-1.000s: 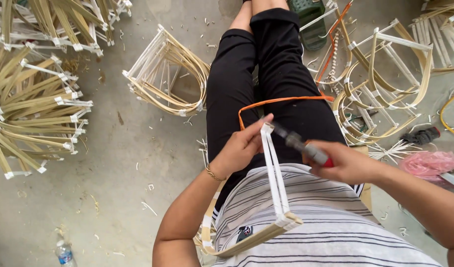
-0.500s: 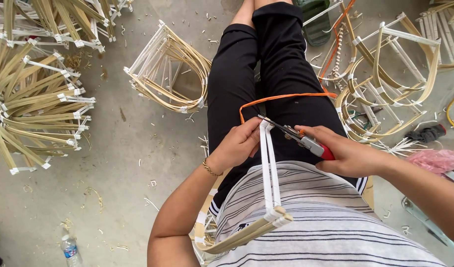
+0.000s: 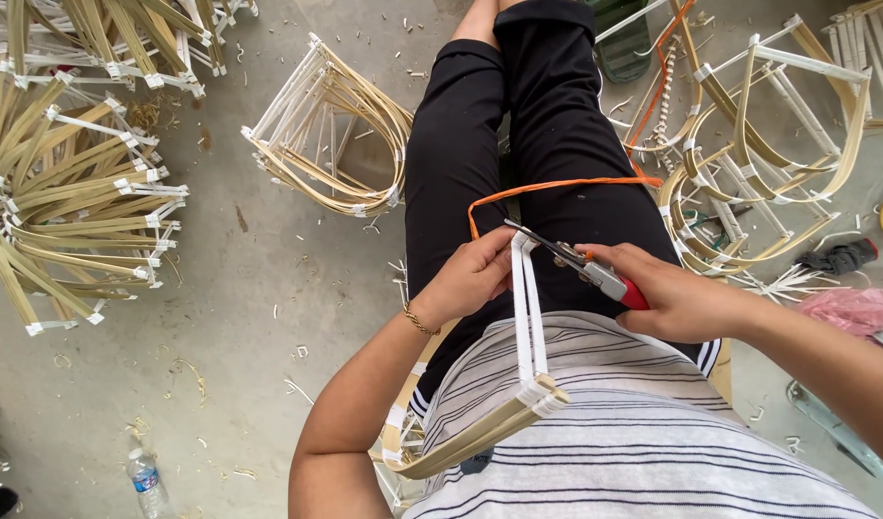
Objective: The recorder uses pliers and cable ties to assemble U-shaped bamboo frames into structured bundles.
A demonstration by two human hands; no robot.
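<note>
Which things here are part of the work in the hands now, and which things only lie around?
In the work:
- left hand holding white strips of a bamboo frame
- right hand holding red-handled cutters

Lying about:
- finished frames
- plastic bottle
- orange cord
- pink bag

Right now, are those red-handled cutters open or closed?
Open: the cutters' blades are spread at the white strips' top end, in the right hand.
</note>
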